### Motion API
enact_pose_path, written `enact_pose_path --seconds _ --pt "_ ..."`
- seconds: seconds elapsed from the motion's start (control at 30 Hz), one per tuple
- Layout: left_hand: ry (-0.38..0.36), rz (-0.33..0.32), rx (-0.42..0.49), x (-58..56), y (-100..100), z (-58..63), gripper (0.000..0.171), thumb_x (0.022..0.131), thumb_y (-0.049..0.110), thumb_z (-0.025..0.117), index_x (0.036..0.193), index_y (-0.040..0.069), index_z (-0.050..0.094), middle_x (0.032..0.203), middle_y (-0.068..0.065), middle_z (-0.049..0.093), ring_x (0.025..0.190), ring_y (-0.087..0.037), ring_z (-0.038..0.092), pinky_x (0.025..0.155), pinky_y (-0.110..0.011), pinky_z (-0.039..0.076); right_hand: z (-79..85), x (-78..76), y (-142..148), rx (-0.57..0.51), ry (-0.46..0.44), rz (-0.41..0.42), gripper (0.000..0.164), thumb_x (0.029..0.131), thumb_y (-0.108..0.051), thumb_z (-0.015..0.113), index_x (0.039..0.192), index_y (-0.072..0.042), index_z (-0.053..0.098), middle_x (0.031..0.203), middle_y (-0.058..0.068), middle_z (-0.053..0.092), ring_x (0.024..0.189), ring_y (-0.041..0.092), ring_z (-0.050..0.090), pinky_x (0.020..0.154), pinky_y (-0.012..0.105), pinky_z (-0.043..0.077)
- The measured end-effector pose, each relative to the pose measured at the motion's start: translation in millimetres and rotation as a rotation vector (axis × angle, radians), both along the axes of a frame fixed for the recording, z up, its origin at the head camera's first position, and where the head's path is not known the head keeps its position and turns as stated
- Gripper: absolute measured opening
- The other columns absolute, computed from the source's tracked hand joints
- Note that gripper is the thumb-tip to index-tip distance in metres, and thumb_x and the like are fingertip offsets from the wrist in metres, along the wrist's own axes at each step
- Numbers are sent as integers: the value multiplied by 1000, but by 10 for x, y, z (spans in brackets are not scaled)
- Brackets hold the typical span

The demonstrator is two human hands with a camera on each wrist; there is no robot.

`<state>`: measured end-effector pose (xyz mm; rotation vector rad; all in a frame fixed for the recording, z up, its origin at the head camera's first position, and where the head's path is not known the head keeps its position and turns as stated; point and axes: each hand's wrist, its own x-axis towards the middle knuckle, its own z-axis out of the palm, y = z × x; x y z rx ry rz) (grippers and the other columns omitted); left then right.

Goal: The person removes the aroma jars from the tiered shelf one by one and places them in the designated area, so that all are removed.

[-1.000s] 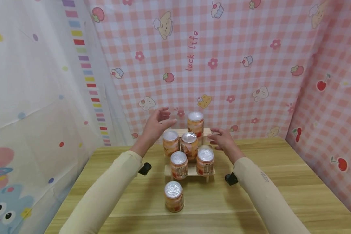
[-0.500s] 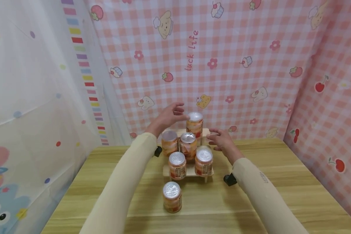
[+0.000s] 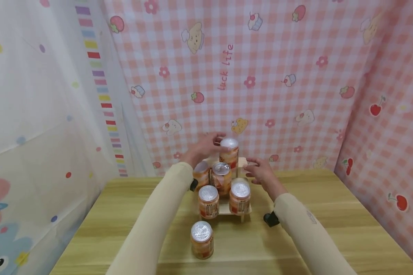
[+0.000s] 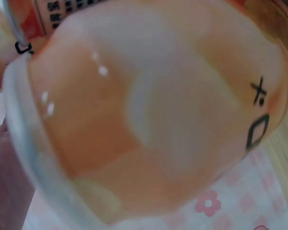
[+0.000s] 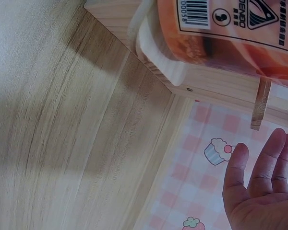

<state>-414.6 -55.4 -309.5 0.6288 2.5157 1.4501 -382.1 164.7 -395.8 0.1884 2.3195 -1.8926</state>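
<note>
A can with orange print and a silver lid stands on the top tier of a small wooden stepped rack. My left hand grips it from the left, thumb across its front and fingers around the back. Just below that forearm is the middle tier's left can, which fills most of the left wrist view. Beside it stands another can. Two more, a left can and a right can, sit on the lowest tier. My right hand hovers empty by the rack's right end, fingers loosely extended.
One more can stands on the wooden table in front of the rack. A pink checked curtain hangs close behind the table, with a white dotted curtain on the left.
My left hand has moved right from above the middle-tier cans to the top can and now wraps it. The right hand stays almost where it was; the camera view has tilted slightly.
</note>
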Motion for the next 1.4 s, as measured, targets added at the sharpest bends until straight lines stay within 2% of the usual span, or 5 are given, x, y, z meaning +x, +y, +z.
enact_pose_path --seconds 0.33,0.5,0.77,1.1,1.4 --pt "111 -51 -16 -26 63 -88 39 89 24 76 124 13 63 115 -2 65 108 -20 60 96 -38 47 -26 -11 -3 14 4 -15 53 100 -21 60 149 -12 43 137 20 55 124 39 55 86 45 50" --pt "104 -12 -28 -7 56 -69 42 89 25 76 128 15 62 118 -1 64 112 -20 58 99 -39 45 -27 0 -22 13 -3 -9 53 100 -22 60 149 -12 43 138 20 55 122 38 56 85 43 51" --pt "104 93 175 37 -25 239 51 90 24 76 133 8 55 126 -8 61 115 -23 57 91 -37 50 -18 12 -33 18 6 -12 53 100 -20 60 149 -12 44 138 20 55 120 37 57 86 45 51" --pt "81 86 289 334 -498 659 46 93 18 72 133 4 53 126 -11 59 112 -24 58 92 -38 52 -28 -13 -19 4 2 -2 54 101 -20 59 151 -12 41 140 21 54 125 40 54 94 51 47" --pt "106 130 200 749 -1063 528 50 91 19 74 133 3 52 124 -13 58 110 -24 58 89 -36 51 0 -4 -40 17 -13 -1 56 100 -23 60 152 -13 40 142 19 52 124 36 55 90 45 50"
